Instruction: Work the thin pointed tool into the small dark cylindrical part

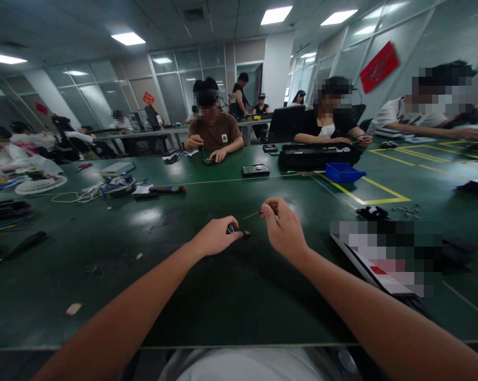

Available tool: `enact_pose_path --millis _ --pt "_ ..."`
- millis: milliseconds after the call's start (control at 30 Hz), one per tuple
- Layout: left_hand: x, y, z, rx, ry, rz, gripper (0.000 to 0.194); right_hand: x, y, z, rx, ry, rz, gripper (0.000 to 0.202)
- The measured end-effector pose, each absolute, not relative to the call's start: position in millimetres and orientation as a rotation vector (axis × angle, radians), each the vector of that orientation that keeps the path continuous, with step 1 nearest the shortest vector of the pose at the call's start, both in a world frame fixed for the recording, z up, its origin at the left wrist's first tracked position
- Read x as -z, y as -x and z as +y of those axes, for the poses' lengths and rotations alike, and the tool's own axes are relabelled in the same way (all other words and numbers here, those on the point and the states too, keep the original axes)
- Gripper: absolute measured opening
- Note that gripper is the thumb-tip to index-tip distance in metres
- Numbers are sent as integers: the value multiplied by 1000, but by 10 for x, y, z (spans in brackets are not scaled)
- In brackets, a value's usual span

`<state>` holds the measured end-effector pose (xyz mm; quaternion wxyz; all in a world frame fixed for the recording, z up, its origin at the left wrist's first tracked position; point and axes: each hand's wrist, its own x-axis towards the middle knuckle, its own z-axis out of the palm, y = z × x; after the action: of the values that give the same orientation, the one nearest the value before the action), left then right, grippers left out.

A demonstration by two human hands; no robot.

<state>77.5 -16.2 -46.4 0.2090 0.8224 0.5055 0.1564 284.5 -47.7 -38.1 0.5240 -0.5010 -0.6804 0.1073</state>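
I hold a small part and a thin screwdriver over the green table.

My left hand (216, 236) pinches a small dark part (239, 232) with its fingertips, just above the green table (152, 264). My right hand (283, 227) is closed around a red-handled screwdriver (258, 213); its tip points left, just above the part, between both hands.

Light: bright ceiling panels (128, 38) overhead, room evenly lit.
Glare: pale sheen on the dark green surface (152, 216).
Distortion: wide-angle bending at edges.
Focus: distant figures soft.
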Motion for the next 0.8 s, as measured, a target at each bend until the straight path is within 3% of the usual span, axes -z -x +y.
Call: enact_pose_path --millis 200,367,533,800 --pt "602 -974 -96 -238 -2515 1356 38 371 -2851 -486 -250 1198 -1615 16" --pt "600 -1088 -32 -184 -2585 1372 29 385 -2854 -476 -267 1211 -1628 18" --pt "554 -1035 16 -303 -2529 1362 27 387 -2860 -470 -276 1200 -1626 17" --pt "436 -552 166 -558 -1949 1441 26 396 -2872 -462 -275 1187 -1588 19"
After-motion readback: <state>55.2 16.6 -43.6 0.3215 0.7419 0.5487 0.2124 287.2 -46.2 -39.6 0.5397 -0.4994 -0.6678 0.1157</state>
